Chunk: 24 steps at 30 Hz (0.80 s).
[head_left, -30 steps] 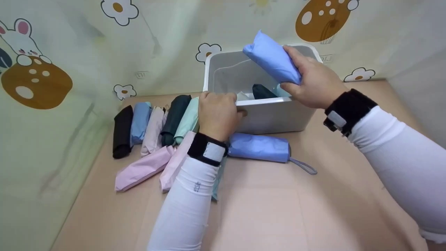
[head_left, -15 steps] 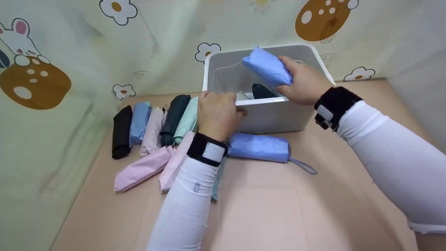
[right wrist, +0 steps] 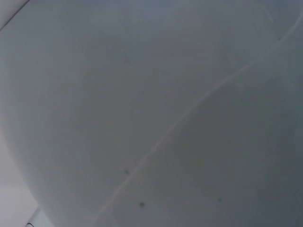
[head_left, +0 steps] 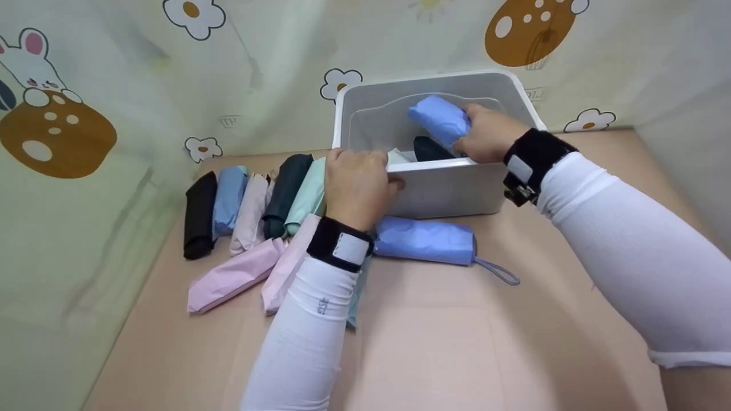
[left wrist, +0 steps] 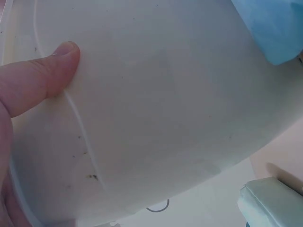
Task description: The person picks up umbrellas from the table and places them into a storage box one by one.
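Observation:
My left hand (head_left: 360,188) grips the front rim of a white plastic bin (head_left: 451,191) near its left corner. In the left wrist view the thumb (left wrist: 54,71) lies against the bin's outer wall. My right hand (head_left: 494,134) holds a periwinkle-blue folding umbrella (head_left: 440,119) down inside the bin, its free end tilted up to the left. A dark green umbrella (head_left: 429,149) lies in the bin beside it. Just in front of the bin rests another blue umbrella (head_left: 425,241) with a grey wrist loop. Only the bin's wall (right wrist: 142,94) fills the right wrist view.
Left of the bin, several folded umbrellas lie side by side: a black one (head_left: 200,217), a blue one (head_left: 230,200), a dark green one (head_left: 288,194) and others. A pink umbrella (head_left: 237,277) lies nearer. A patterned curtain (head_left: 274,74) hangs behind the tan table (head_left: 428,342).
My right hand has lowered the blue umbrella into the bin, moving down and slightly left. My left hand has stayed on the rim.

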Tool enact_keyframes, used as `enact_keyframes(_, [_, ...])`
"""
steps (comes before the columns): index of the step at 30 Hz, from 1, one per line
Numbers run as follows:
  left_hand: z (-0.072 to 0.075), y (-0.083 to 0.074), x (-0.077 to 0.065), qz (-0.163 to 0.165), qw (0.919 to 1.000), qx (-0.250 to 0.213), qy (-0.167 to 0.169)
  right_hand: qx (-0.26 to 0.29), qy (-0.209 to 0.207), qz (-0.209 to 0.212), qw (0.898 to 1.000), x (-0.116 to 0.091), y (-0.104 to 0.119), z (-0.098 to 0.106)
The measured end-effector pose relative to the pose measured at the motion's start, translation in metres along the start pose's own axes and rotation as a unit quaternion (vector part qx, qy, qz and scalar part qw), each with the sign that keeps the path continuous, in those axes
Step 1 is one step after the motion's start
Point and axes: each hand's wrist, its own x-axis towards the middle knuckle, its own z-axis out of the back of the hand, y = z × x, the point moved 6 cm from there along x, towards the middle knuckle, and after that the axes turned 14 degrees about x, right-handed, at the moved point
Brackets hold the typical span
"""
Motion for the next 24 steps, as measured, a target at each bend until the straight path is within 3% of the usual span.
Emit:
enact_keyframes(12, [-0.0003, 0.0002, -0.0010, 0.002, 1.0000, -0.004, 0.006, -0.031, 0.041, -0.059, 0.997, -0.0002, -0.0040, -0.0037])
enact_keyframes(20, [-0.0002, -0.0006, -0.0021, 0.001, 0.9999, 0.000, 0.013, -0.059, 0.070, -0.055, 0.994, 0.0006, -0.0028, -0.0074])
enact_keyframes(24, [0.0009, -0.0010, -0.0023, 0.003, 0.9999, 0.005, 0.009, -0.062, 0.065, -0.050, 0.995, 0.0003, -0.0028, -0.0074])
